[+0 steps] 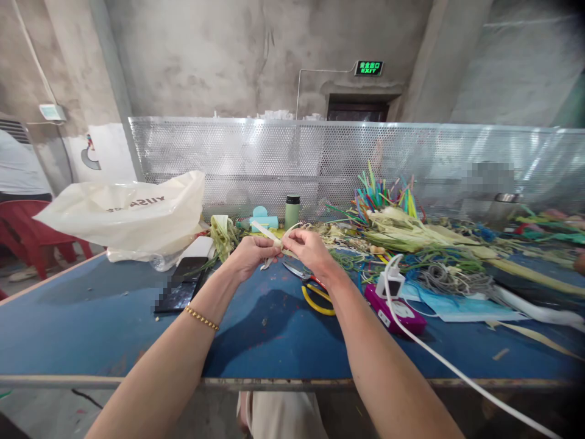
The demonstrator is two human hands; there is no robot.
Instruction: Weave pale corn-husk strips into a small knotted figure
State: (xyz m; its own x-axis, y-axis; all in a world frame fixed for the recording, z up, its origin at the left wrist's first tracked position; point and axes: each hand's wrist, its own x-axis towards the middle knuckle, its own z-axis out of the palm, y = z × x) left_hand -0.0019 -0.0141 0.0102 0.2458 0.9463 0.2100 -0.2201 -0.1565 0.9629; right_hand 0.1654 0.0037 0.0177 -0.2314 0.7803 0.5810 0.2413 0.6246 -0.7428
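Note:
Above the middle of the blue table, my left hand (256, 253) pinches a pale husk strip (265, 230) between thumb and fingers. Right against it, my right hand (309, 249) is closed on the same strip, so the fingertips of both hands nearly meet. One end of the strip sticks up to the left, another curves up to the right, and a short piece hangs below. The part inside the fingers is hidden. Scissors (319, 297) with yellow handles lie on the table just under my right wrist, blades pointing left.
A phone (180, 286) and a large pale plastic bag (128, 210) are at the left. A green bottle (292, 213) stands behind my hands. To the right are a husk pile (402, 228), coloured stems (384, 194), a purple power strip (397, 311) with a white cable, and a blue mask (466, 306).

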